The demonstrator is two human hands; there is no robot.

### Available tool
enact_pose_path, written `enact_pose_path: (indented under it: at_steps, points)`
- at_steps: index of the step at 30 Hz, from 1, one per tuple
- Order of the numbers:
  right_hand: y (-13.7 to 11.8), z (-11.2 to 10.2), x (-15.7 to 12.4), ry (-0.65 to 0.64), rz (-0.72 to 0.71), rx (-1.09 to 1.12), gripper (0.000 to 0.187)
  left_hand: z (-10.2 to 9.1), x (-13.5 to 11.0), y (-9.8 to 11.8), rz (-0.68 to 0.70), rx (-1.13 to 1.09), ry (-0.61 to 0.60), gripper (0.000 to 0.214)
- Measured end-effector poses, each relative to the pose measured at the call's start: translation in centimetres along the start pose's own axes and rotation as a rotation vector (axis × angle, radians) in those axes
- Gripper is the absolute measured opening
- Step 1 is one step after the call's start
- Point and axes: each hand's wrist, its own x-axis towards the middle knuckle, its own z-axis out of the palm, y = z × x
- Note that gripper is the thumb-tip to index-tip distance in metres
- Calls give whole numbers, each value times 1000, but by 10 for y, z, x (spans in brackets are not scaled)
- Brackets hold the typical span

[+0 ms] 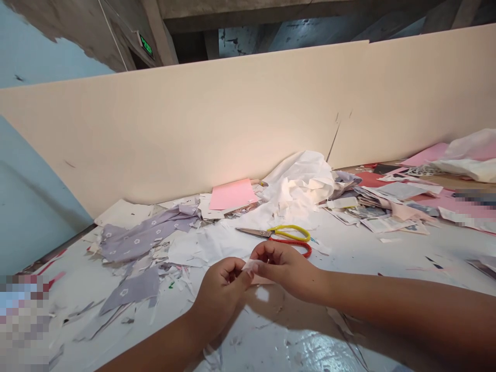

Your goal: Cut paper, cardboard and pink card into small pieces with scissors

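So both hands are pinched up right now: the left hand and the right hand have their fingers curled in, tips meeting on a small pale scrap held up between them, just over the tabletop. Looks like thin paper or film, can't tell which, but it'd be super light and floppy, probably easy to tear, so I'd take it by the edges with fingertips only. Just ahead of the hands sit yellow-and-red-handled scissors, a lilac floral cloth is off past the left hand, and a pink paper sheet lies farther ahead.
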Motion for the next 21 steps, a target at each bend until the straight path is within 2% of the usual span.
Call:
enact_pose_path:
  at_steps: [3,10,21]
  points:
    - [0,-1,-1,-14,-3,-64,21,0,-1,-1,12,47,11,28]
    - [4,-2,1,-9,-27,-17,21,-3,-2,-3,21,9,-20,25]
    - [1,-1,1,39,-12,17,18,-3,-2,-2,141,228,56,24]
